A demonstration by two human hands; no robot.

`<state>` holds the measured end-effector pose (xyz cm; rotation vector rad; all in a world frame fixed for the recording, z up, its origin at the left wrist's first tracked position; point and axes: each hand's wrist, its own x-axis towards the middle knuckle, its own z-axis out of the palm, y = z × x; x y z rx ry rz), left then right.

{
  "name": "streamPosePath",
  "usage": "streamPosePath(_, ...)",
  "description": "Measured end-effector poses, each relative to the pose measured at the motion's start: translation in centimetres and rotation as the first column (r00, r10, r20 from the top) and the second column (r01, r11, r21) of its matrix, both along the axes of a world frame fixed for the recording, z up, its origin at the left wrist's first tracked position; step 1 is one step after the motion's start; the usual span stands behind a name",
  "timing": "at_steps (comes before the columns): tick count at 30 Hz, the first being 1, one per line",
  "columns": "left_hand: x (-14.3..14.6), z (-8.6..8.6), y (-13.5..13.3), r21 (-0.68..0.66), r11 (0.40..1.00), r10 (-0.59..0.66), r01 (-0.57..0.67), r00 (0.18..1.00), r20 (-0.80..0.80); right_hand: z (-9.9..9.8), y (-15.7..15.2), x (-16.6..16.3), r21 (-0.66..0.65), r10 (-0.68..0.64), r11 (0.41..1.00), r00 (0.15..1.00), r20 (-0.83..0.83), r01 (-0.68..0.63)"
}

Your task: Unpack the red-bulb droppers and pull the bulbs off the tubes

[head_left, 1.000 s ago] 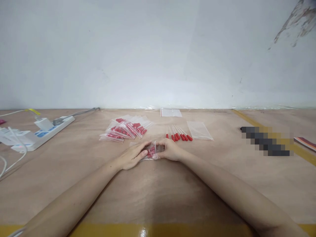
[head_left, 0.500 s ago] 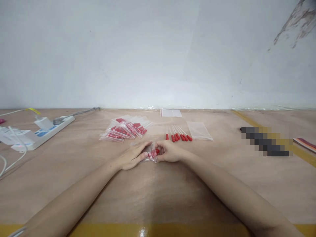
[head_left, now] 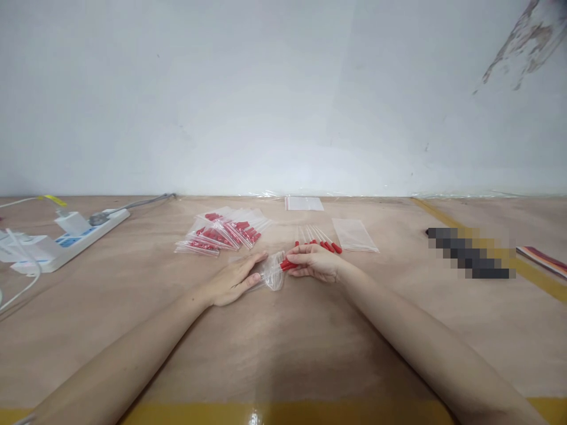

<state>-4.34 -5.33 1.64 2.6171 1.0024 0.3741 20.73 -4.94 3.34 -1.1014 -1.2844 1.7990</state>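
My left hand [head_left: 234, 280] lies flat on the wooden table, fingers stretched out, pressing down a small clear plastic bag [head_left: 271, 276]. My right hand [head_left: 316, 263] pinches the red ends of a few thin red-tipped sticks [head_left: 287, 265] at the bag's open mouth. Several loose red-tipped sticks [head_left: 325, 243] lie just behind my right hand. A pile of filled bags with red sticks [head_left: 224, 231] sits behind my left hand.
Empty clear bags lie at the back [head_left: 303, 203] and to the right [head_left: 354, 234]. A white power strip with plugs and cables [head_left: 66, 236] is at the left. A blurred dark object [head_left: 469, 252] lies at the right, near a yellow tape line.
My right hand has moved right and pulled back from the bag, with the red stick ends now showing outside the bag's mouth. My left hand has stayed on the bag.
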Motion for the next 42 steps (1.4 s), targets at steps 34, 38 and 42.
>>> streamPosePath(34, 0.1, 0.3, 0.0, 0.084, 0.995, -0.042, 0.062, 0.974, -0.221, -0.1, 1.5, 0.0, 0.787, -0.595, 0.426, 0.518, 0.615, -0.445)
streamPosePath(38, 0.3, 0.2, 0.0, 0.078, 0.996, -0.023, 0.043, 0.97, -0.241, -0.6, -0.2, 0.3, 0.819, -0.531, 0.395, 0.625, 0.573, -0.416)
streamPosePath(42, 0.6, 0.2, -0.1, 0.088, 0.996, -0.003, 0.027, 0.966, -0.258, -1.6, -1.6, -0.3, 0.898, -0.392, 0.244, 0.81, 0.437, -0.366)
